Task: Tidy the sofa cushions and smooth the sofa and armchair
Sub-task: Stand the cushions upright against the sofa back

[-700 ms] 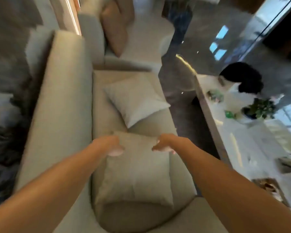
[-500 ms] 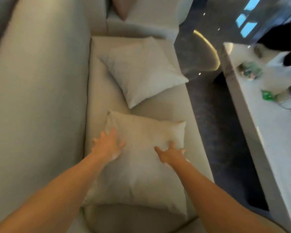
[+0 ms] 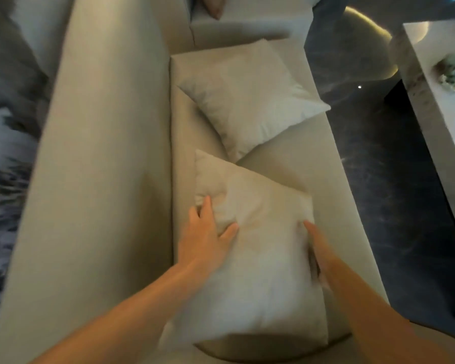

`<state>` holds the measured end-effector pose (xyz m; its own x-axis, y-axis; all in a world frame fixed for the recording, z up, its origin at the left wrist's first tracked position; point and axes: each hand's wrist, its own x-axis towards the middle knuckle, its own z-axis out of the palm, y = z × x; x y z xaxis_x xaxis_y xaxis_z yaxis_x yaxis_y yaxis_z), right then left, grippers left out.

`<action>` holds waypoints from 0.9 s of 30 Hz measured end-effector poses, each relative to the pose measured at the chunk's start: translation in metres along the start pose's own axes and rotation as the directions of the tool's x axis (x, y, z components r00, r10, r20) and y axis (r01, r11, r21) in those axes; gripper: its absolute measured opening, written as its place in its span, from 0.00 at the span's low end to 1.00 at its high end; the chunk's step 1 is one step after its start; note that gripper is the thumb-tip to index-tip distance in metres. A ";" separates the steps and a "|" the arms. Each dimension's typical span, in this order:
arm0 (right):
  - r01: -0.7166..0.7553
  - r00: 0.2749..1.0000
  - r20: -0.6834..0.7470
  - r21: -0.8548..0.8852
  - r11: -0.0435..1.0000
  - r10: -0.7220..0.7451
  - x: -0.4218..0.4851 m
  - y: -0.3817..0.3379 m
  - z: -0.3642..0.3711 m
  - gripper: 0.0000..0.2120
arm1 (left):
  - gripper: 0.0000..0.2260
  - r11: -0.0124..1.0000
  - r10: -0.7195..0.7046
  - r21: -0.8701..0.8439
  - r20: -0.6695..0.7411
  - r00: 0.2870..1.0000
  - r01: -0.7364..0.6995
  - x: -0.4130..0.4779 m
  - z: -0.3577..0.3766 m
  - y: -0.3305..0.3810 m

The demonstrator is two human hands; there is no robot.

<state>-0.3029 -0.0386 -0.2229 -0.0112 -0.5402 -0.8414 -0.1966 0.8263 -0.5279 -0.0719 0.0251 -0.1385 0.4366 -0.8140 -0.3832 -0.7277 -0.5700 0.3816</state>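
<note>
Fingers [image 3: 206, 206] of the left hand [image 3: 205, 237] pinch the near cushion [image 3: 263, 271]; the right hand [image 3: 317, 248] presses its side, fingers together. Second cushion [image 3: 250, 98] at 12 o'clock on the beige sofa [image 3: 103, 153]; dark floor [image 3: 378, 166] and pale table [image 3: 436, 106] at 2 o'clock.

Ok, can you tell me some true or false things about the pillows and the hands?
1. Two pale cushions lie on the sofa seat. True.
2. The left hand grips the near cushion by its left side. True.
3. The right hand rests on the far cushion. False: it is on the near cushion's right edge.
4. The far cushion stands upright against the backrest. False: it lies flat, turned cornerwise.
</note>
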 end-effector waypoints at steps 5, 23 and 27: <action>-0.097 0.963 0.258 0.040 0.994 0.083 -0.046 -0.004 0.083 0.28 | 0.37 0.976 0.070 0.212 -0.117 0.991 -0.043 -0.035 -0.100 -0.020; 0.049 0.908 0.412 -0.267 0.962 0.068 -0.096 -0.115 0.128 0.21 | 0.16 0.890 0.053 0.442 0.146 0.988 -0.113 0.026 -0.152 0.029; 0.120 0.970 0.234 -0.242 0.963 -0.062 -0.056 -0.182 0.109 0.18 | 0.14 0.961 -0.025 0.272 0.227 0.974 -0.039 0.113 -0.139 0.063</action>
<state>-0.1600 -0.1410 -0.0925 0.2302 -0.5381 -0.8108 -0.4284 0.6921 -0.5809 0.0047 -0.1189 -0.0410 0.3230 -0.7527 -0.5737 -0.8607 -0.4857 0.1527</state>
